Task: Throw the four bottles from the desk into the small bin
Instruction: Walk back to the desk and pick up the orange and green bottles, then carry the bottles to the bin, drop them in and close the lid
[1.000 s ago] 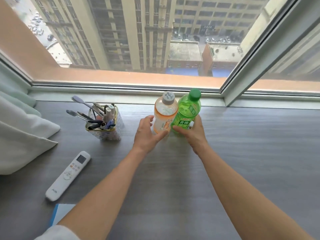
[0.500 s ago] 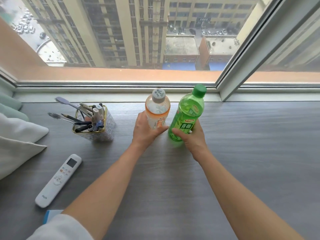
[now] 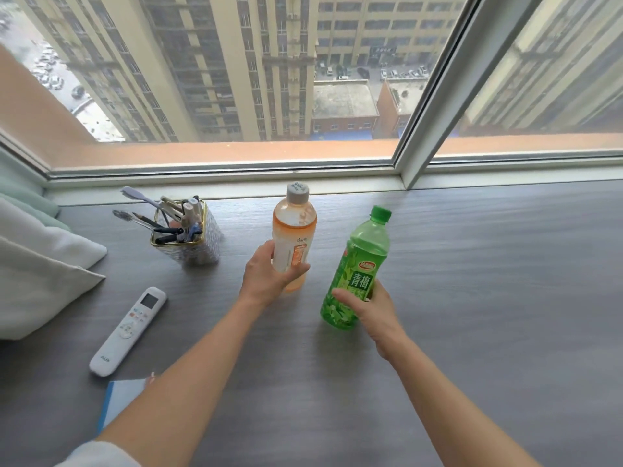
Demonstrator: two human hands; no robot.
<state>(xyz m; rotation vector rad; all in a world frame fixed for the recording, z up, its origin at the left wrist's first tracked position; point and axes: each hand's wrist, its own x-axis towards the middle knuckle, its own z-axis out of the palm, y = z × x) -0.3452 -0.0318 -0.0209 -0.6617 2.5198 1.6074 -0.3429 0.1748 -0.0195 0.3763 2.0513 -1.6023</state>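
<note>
Two bottles are over the grey desk by the window. My left hand grips the lower half of an orange-tinted bottle with a grey cap, held upright. My right hand grips a green bottle with a green cap and a green label, tilted with its top leaning right. The two bottles are apart, the green one nearer to me. No bin and no other bottles are in view.
A patterned pen holder full of pens stands left of the orange bottle. A white remote lies at the front left, with a blue-edged notebook below it. White fabric covers the left edge. The window frame runs behind.
Both hands have drawn the bottles toward me and apart. The green bottle has come nearer and further right, away from the orange one it stood against.
</note>
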